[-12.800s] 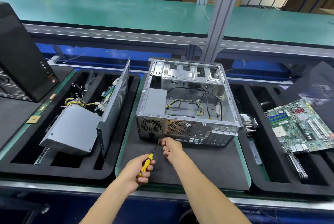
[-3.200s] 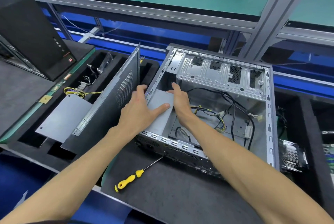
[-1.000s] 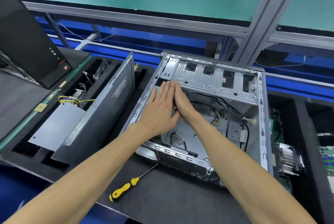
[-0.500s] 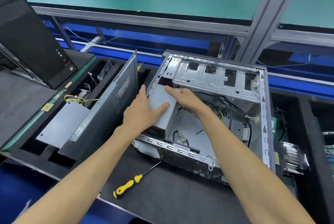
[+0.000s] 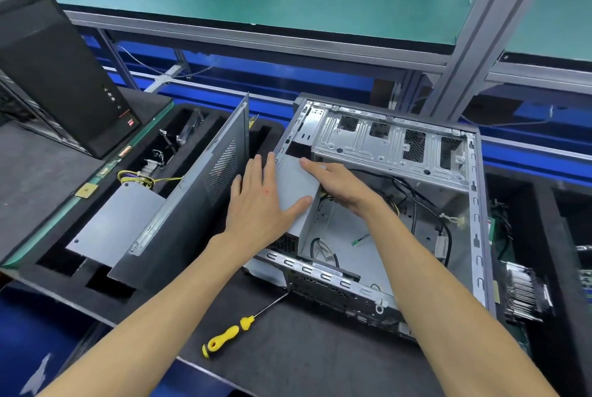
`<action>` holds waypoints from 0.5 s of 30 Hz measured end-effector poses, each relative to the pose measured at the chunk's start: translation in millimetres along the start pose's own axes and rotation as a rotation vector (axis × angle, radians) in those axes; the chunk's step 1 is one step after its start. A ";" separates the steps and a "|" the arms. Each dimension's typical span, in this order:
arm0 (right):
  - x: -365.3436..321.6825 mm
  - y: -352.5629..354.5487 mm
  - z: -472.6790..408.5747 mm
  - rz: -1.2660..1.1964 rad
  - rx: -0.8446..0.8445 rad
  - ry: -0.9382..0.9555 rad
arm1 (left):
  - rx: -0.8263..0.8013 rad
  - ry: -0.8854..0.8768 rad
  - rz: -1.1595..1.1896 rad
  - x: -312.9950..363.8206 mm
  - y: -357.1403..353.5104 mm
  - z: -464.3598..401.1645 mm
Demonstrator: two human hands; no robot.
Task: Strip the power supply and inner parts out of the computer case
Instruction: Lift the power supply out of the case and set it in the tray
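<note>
Fingers of both hands straight, flat on plain grey power supply inside case

Your way into the case is open from above; loose cables cross its floor, the drive cage blocks the far end, and a leaning panel crowds the left.
</note>
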State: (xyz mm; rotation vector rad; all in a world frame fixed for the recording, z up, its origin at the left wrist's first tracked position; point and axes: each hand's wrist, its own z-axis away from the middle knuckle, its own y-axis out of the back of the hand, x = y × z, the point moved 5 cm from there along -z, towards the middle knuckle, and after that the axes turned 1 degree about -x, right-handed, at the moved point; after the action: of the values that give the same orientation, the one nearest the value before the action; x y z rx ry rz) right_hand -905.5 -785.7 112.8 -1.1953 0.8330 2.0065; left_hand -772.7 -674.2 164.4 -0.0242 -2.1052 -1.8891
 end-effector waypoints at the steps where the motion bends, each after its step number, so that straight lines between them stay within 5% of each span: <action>1: 1.1 -3.2 0.2 -0.030 0.020 0.006 | -0.007 -0.014 -0.011 0.6 -0.9 0.6; 15: -4.1 -28.4 2.3 -0.288 0.049 0.057 | -0.033 0.077 -0.125 16.9 -8.2 -12.3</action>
State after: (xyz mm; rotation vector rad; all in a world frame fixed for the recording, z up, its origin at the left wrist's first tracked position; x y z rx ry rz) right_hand -882.8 -768.1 112.0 -1.2709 0.6889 1.7183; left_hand -787.9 -690.5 161.5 0.1733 -2.0682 -1.9617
